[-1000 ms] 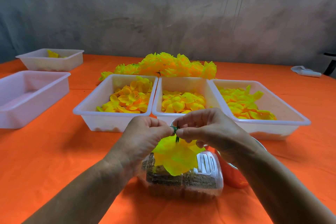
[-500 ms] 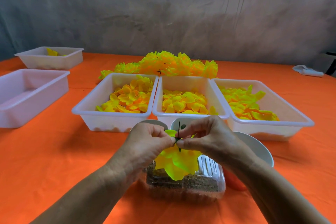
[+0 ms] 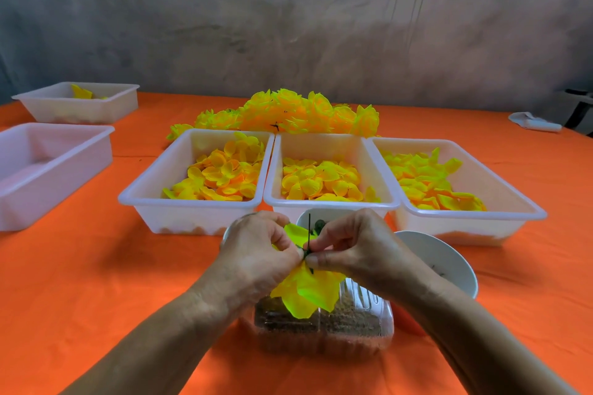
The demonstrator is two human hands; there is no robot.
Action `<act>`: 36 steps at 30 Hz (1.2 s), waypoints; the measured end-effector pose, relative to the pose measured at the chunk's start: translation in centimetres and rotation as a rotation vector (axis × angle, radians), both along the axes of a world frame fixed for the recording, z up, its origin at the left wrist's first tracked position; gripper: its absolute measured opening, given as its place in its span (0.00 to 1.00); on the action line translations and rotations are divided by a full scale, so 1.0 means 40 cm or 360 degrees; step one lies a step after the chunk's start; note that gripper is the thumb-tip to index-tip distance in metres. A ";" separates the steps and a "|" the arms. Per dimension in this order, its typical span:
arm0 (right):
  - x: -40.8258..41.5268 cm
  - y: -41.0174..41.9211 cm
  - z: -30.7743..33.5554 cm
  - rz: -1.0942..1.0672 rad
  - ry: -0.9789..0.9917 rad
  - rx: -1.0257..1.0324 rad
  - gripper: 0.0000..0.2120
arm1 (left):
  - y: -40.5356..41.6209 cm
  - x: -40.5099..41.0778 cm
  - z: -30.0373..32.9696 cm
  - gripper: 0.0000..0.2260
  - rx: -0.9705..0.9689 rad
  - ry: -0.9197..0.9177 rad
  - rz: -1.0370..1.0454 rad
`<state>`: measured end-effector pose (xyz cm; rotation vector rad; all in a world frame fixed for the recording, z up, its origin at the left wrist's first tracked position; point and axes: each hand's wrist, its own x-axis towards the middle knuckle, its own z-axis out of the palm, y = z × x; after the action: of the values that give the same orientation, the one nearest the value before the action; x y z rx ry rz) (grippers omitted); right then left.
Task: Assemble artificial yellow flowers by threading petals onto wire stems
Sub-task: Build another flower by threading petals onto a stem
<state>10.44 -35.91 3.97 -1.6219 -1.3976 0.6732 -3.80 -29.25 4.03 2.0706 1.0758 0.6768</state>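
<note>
More dark wire stem (image 3: 309, 228) is now exposed above the yellow petals (image 3: 306, 290), apparently pushed down, with both the left hand (image 3: 256, 255) and right hand (image 3: 356, 250) pinched at the stem.

Left hand (image 3: 256, 253) and right hand (image 3: 356, 247) pinch together, fingertips meeting.

Craft workbench: petal-filled trays (image 3: 195, 202) on orange tablecloth (image 3: 80, 282) (bare grey wall (image 3: 288, 26)).

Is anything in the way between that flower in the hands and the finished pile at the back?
Yes. The middle tray of petals stands directly between the flower, pinched by the left hand and right hand, and the pile of finished flowers. It would have to be lifted over.
</note>
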 end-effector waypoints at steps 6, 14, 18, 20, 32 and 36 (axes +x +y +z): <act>0.014 -0.021 0.009 0.0056 0.0103 -0.0004 0.10 | 0.001 -0.036 -0.003 0.08 -0.0033 -0.0127 0.0130; 0.009 -0.018 -0.004 0.0070 0.0025 0.0157 0.05 | -0.020 -0.038 -0.009 0.06 0.0299 -0.0302 -0.0048; 0.016 -0.014 -0.020 0.0050 -0.0055 0.0276 0.07 | -0.020 -0.031 -0.022 0.07 0.0394 -0.0301 -0.0065; 0.013 -0.015 -0.029 0.0068 -0.0046 0.0337 0.10 | -0.018 -0.031 -0.027 0.07 0.0517 -0.0265 -0.0049; 0.023 -0.011 -0.055 0.0217 0.0214 0.0359 0.03 | -0.004 -0.027 -0.083 0.10 0.0229 -0.0564 -0.0132; 0.018 -0.018 -0.045 0.0162 0.0157 0.0352 0.01 | -0.006 -0.026 -0.073 0.06 0.0203 -0.0486 -0.0122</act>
<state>11.17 -36.64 2.16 -1.3354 -1.4355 0.6248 -4.85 -29.47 1.10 2.0195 0.7950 1.0070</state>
